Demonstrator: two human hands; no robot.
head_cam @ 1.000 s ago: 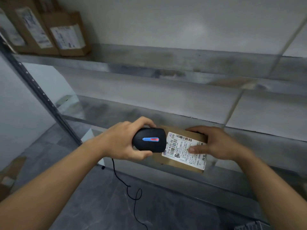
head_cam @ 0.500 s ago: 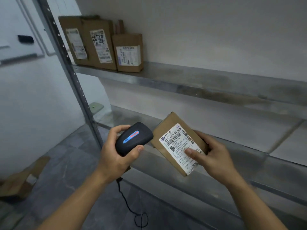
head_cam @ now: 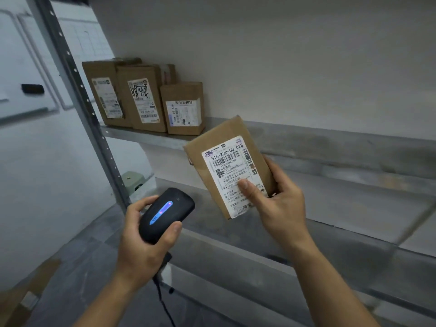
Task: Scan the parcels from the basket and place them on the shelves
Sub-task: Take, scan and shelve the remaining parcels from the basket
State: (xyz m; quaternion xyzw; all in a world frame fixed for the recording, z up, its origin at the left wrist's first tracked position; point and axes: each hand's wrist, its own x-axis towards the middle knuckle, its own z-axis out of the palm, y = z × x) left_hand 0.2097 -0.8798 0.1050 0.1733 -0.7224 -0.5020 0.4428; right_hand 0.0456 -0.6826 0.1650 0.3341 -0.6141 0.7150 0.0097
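Holding the parcel (head_cam: pixel 227 166) up in my right hand (head_cam: pixel 280 206), I have my thumb flat across the lower part of its white label (head_cam: pixel 232 171) and my fingers curled round its right edge and back. The parcel is a flat brown box, tilted with its top leaning left, off the shelves and in the air in front of the upper shelf (head_cam: pixel 330 142); its label faces me, the code 516-K20-00 028 readable above a barcode. My left hand (head_cam: pixel 144 244) grips the scanner (head_cam: pixel 165 214), fingers wrapped over its far side and thumb pressed on its near edge. The scanner is black and rounded, with a blue strip lit along its top, and it sits below and left of the parcel, apart from it. Its cable (head_cam: pixel 162 300) hangs down from under my palm. Three boxes (head_cam: pixel 146 100) stand upright side by side at the left end of the upper shelf, against the wall, labels toward me, next to the perforated upright (head_cam: pixel 77 79). The lower shelf (head_cam: pixel 330 208) runs behind my hands. A flattened piece of cardboard (head_cam: pixel 21 300) lies on the grey floor at lower left.
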